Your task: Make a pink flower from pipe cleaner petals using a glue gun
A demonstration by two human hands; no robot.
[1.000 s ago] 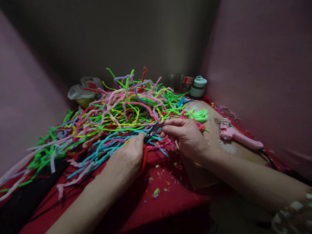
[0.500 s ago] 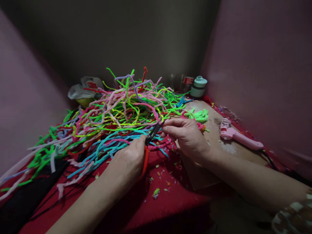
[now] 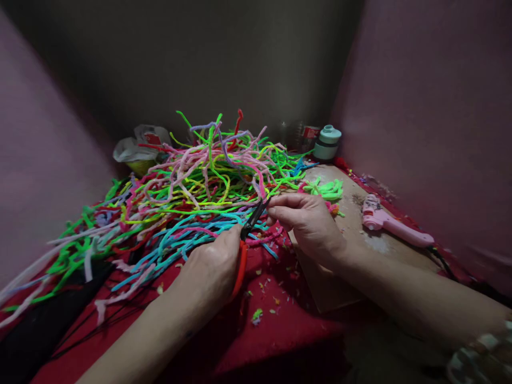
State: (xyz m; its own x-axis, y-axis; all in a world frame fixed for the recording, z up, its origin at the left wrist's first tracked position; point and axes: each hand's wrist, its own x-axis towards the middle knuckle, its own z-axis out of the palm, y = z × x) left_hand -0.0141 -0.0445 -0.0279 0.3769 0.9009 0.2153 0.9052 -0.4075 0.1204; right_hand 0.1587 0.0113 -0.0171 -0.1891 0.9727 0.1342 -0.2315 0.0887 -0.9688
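Observation:
My left hand (image 3: 216, 261) is wrapped round a pair of scissors (image 3: 242, 264) with red handles and dark blades. The blades point up and right, their tips meeting the fingertips of my right hand (image 3: 306, 221). Thumb and forefinger of that hand are pinched together; whatever lies between them is too small to make out. Just beyond both hands spreads a big tangled heap of fuzzy pipe cleaners (image 3: 192, 186) in pink, green, yellow, blue and red.
Right of my hands, a pink glue gun (image 3: 400, 226) lies on a brown board (image 3: 352, 213), near a bundle of green pipe cleaners (image 3: 326, 189). A mint bottle (image 3: 327, 143) stands behind. Coloured clippings dot the red cloth (image 3: 288, 336). A plastic bag (image 3: 136, 152) sits back left.
The scissor handles have spread slightly, and the red loop sits a bit higher and further right. My right hand stays almost where it was; the view has shifted a little.

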